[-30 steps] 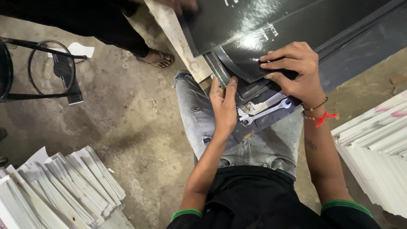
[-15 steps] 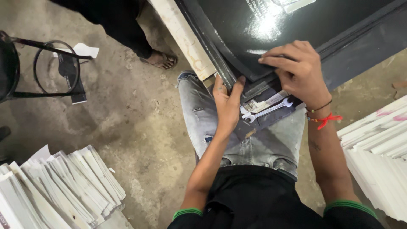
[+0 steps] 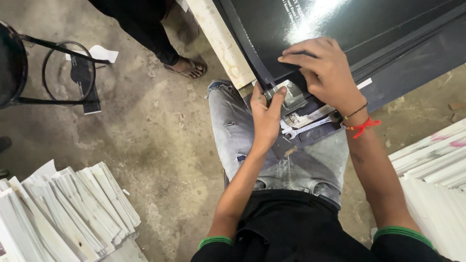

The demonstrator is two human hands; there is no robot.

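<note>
My left hand (image 3: 266, 116) is up at the edge of the glossy black sheet (image 3: 340, 19), fingers bent and thumb raised, pinching the thin dark strip (image 3: 252, 60) that runs along the sheet's border just above my knuckles; the fingers are nearly closed, with only that edge between them. My right hand (image 3: 326, 77) lies just to the right of it and a little higher, palm down on the stack of black sheets, fingers curled and the fingertips (image 3: 286, 57) pressing onto the sheet's corner; it is half closed, and I cannot tell whether it grips anything or only presses. Between and just below my two hands sits a shallow dark tray (image 3: 318, 133) resting over my lap, and in it lie a silvery spanner (image 3: 310, 127) and some other metal pieces I cannot make out, the spanner right under my right wrist with its red thread band (image 3: 361, 127). Below the tray are my grey jeans (image 3: 291, 165). Far off to the left of my left hand a fanned pile of white strips (image 3: 63, 213) lies on the concrete floor (image 3: 145, 131), and another white stack (image 3: 437, 165) sits beyond my right forearm. Up past my left hand another person's sandalled foot (image 3: 187, 68) stands on the floor beside a pale beam (image 3: 221, 43)
</note>
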